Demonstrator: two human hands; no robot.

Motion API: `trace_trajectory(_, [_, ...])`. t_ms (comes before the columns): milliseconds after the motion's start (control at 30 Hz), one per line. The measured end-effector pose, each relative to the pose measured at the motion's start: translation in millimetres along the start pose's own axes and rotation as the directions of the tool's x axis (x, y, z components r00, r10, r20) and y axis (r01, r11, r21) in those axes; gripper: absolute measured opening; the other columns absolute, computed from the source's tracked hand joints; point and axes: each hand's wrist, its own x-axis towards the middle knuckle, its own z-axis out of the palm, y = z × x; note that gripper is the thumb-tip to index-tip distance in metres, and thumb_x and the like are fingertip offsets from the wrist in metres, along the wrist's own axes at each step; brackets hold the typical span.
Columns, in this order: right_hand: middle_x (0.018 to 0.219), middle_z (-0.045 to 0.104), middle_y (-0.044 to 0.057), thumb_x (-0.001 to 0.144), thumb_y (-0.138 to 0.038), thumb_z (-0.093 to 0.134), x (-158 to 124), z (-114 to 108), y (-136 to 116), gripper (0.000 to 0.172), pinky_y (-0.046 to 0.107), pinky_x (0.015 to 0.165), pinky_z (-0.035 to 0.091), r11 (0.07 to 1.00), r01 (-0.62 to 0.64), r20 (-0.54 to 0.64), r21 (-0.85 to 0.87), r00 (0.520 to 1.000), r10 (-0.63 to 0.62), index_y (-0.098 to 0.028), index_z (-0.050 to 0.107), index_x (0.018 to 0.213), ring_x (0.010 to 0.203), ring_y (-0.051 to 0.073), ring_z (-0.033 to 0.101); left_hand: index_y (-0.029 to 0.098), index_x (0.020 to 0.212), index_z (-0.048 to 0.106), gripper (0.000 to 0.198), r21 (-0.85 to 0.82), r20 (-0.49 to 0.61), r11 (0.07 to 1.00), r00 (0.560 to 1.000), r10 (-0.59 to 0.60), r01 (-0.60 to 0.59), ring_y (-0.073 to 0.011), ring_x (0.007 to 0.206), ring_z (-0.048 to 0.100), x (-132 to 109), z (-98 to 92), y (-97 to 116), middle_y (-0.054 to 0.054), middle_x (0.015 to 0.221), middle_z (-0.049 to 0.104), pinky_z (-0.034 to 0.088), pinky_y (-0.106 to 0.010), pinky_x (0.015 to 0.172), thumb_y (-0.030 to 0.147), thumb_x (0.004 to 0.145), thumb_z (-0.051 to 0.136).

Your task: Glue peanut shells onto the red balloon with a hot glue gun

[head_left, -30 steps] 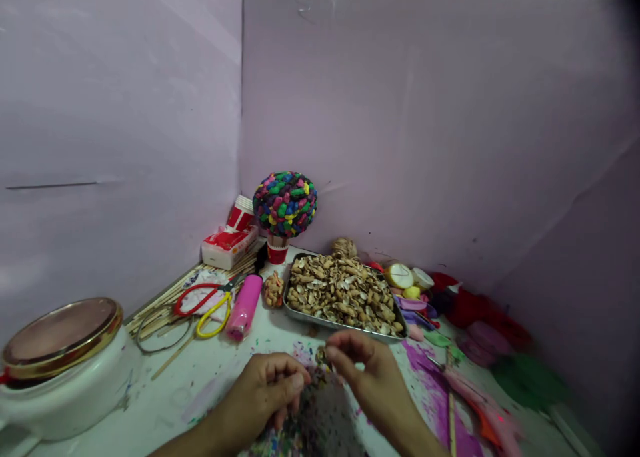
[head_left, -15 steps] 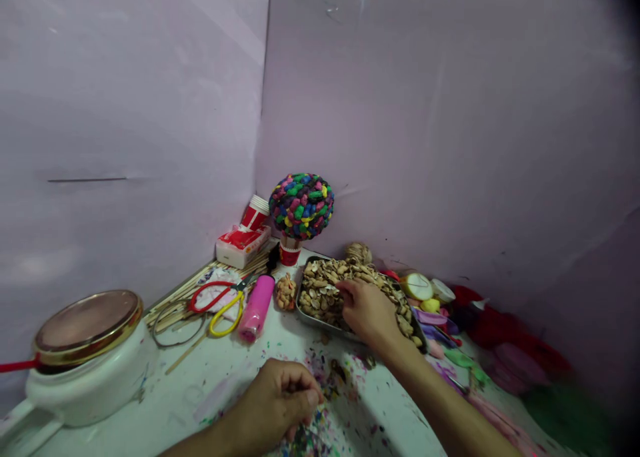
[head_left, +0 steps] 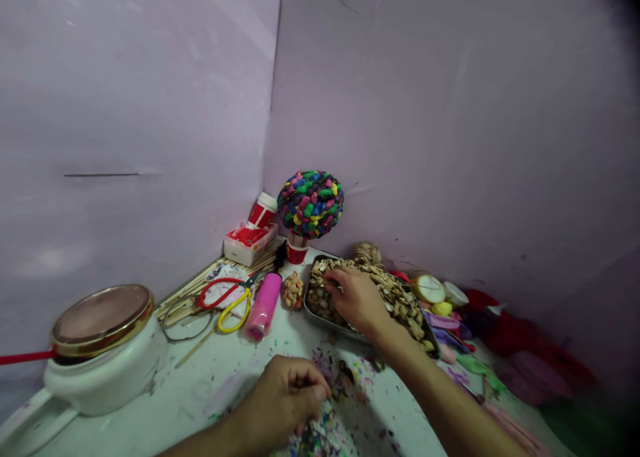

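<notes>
A metal tray (head_left: 320, 320) heaped with tan nut shells (head_left: 400, 303) stands on the white tabletop. My right hand (head_left: 357, 300) is over the tray's left half, fingers bent down among the shells, slightly apart; their tips are partly hidden. Nearer to me, my left hand (head_left: 295, 397) hovers above the paint-flecked tabletop, fingers curled with thumb against them; whatever it may hold is not visible. Behind the tray's left end, a ball covered in multicoloured painted pieces (head_left: 311, 203) rises from a red paper cup (head_left: 297, 251). A small clump of shells (head_left: 293, 290) lies beside the tray.
On the left are a white pot with a gold-rimmed lid (head_left: 103, 320), red-and-yellow-handled scissors (head_left: 235, 313), a pink cylinder (head_left: 265, 303), thin sticks (head_left: 185, 290) and a tissue pack (head_left: 250, 243) bearing paper cups (head_left: 263, 209). Twine (head_left: 367, 252) and coloured balloons (head_left: 445, 330) lie right. Walls close off the back.
My right hand has shifted left within the tray and its fingers look more spread. My left hand keeps nearly the same pose. The whole view has moved slightly.
</notes>
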Motion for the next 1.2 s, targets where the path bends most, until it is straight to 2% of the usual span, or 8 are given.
trace_trajectory(100, [0.089,0.063,0.005,0.084,-0.028,0.05,-40,4,-7,0.028,0.033,0.07,0.048,0.937,-0.125,-0.039,0.325,0.989,0.146,-0.016,0.056,0.109,0.078,0.016,0.059,0.013,0.075,0.057,0.027,-0.039,-0.132,0.997,0.989,0.065,-0.07,-0.005,0.037,0.034,4,-2.1,-3,0.005,0.054,0.048,0.025,-0.019,0.038,0.038,0.068,0.053])
trace_trajectory(233, [0.075,0.061,0.003,0.076,-0.039,0.052,-98,18,-12,0.038,0.027,0.055,0.045,0.684,-0.296,0.096,0.667,0.944,0.315,-0.016,0.059,0.105,0.058,0.012,0.054,0.014,0.079,0.057,0.023,-0.063,-0.287,0.989,0.952,0.107,-0.13,-0.0052,0.038,0.036,2,-2.8,2,0.006,0.055,0.05,0.025,-0.019,0.039,0.034,0.069,0.054])
trace_trajectory(333, [0.072,0.061,0.002,0.07,-0.042,0.058,-124,29,-13,0.038,0.027,0.059,0.045,0.545,-0.356,0.168,0.759,0.916,0.364,-0.017,0.064,0.099,0.058,0.011,0.054,0.013,0.078,0.058,0.024,-0.053,-0.291,0.993,0.953,0.085,-0.105,-0.0053,0.039,0.037,-3,-0.4,9,0.005,0.056,0.051,0.024,-0.019,0.04,0.035,0.068,0.057])
trace_trajectory(433, [0.072,0.065,0.004,0.069,-0.041,0.059,-132,34,-15,0.038,0.029,0.06,0.045,0.542,-0.363,0.186,0.758,0.916,0.355,-0.016,0.066,0.096,0.06,0.013,0.056,0.012,0.077,0.06,0.027,-0.023,-0.239,0.995,0.967,0.09,-0.098,-0.0054,0.04,0.035,-6,2.0,13,0.005,0.053,0.049,0.023,-0.02,0.041,0.038,0.069,0.058])
trace_trajectory(567, [0.08,0.069,0.008,0.073,-0.039,0.055,-112,19,-9,0.034,0.031,0.063,0.048,0.76,-0.276,0.023,0.588,0.945,0.326,-0.014,0.064,0.095,0.068,0.018,0.061,0.012,0.074,0.058,0.028,-0.015,-0.207,0.996,0.975,0.085,-0.09,-0.0048,0.04,0.034,-6,2.6,11,0.005,0.053,0.049,0.022,-0.019,0.042,0.04,0.072,0.056])
trace_trajectory(733, [0.105,0.061,0.009,0.084,-0.024,0.05,-56,-18,13,0.02,0.045,0.091,0.036,0.991,-0.135,-0.231,-0.012,0.964,0.129,-0.016,0.062,0.098,0.103,0.024,0.052,0.013,0.067,0.054,0.028,0.001,-0.193,0.999,0.98,0.045,-0.046,-0.0047,0.039,0.034,-3,2.3,9,0.004,0.055,0.05,0.02,-0.02,0.041,0.042,0.072,0.053])
trace_trajectory(933, [0.115,0.057,0.006,0.086,-0.028,0.053,-18,-14,18,0.023,0.046,0.087,0.043,0.844,0.109,0.013,-0.525,0.993,-0.119,-0.018,0.057,0.106,0.102,0.022,0.055,0.013,0.066,0.054,0.03,0.02,-0.176,1.0,0.984,0.022,-0.019,-0.0059,0.04,0.034,-1,1.2,9,0.004,0.053,0.048,0.023,-0.02,0.041,0.043,0.069,0.052])
trace_trajectory(1200, [0.12,0.054,0.007,0.084,-0.029,0.055,-2,-10,9,0.027,0.051,0.092,0.037,0.618,0.432,0.343,-0.657,0.901,-0.265,-0.018,0.056,0.109,0.11,0.025,0.05,0.014,0.066,0.056,0.027,0.003,-0.144,1.0,0.989,0.025,-0.025,-0.0062,0.04,0.034,1,-0.1,2,0.004,0.053,0.048,0.024,-0.021,0.041,0.041,0.069,0.055])
